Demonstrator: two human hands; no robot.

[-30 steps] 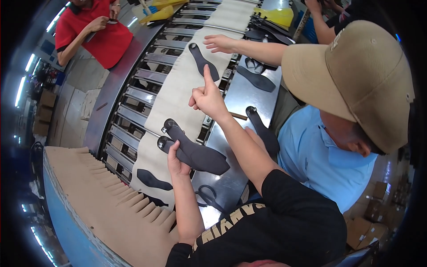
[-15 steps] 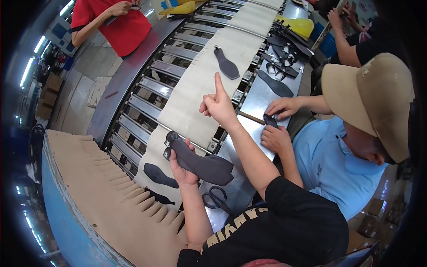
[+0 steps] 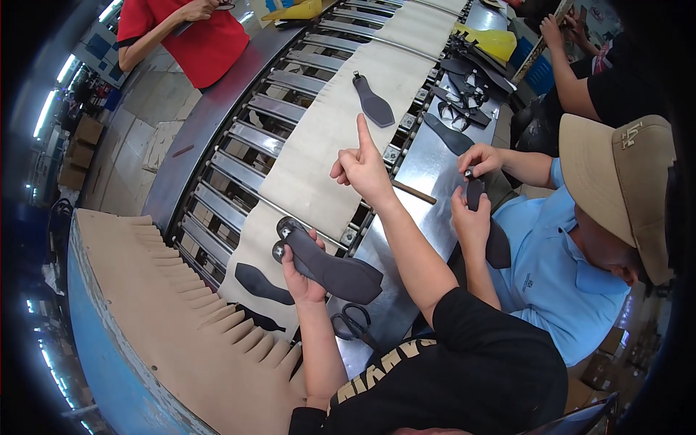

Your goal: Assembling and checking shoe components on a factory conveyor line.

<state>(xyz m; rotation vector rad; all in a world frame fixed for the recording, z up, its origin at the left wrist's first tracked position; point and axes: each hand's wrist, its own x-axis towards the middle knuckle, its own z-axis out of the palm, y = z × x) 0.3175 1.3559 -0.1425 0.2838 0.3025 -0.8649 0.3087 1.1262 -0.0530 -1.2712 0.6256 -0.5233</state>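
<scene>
My left hand [image 3: 301, 279] grips a pair of dark grey shoe soles [image 3: 330, 267] stacked together, held over the near edge of the cream conveyor belt [image 3: 319, 159]. My right hand [image 3: 360, 167] is raised above the belt's edge, closed in a fist with the index finger pointing up and nothing in it. Another dark sole [image 3: 373, 102] lies farther up the belt. Two more dark soles [image 3: 262, 285] lie on the belt just left of my left hand.
A person in a blue shirt and tan cap [image 3: 616, 188] sits at my right, handling a dark sole [image 3: 475, 194] over the metal bench [image 3: 424, 170]. Black scissors [image 3: 355, 322] lie on the bench. A person in red [image 3: 196, 36] stands beyond the belt. Stacked cardboard [image 3: 167, 319] sits at left.
My view has shifted down along the belt. The neighbour's hands came back from the belt to a sole at the bench. My left hand keeps the soles; my right finger stays raised.
</scene>
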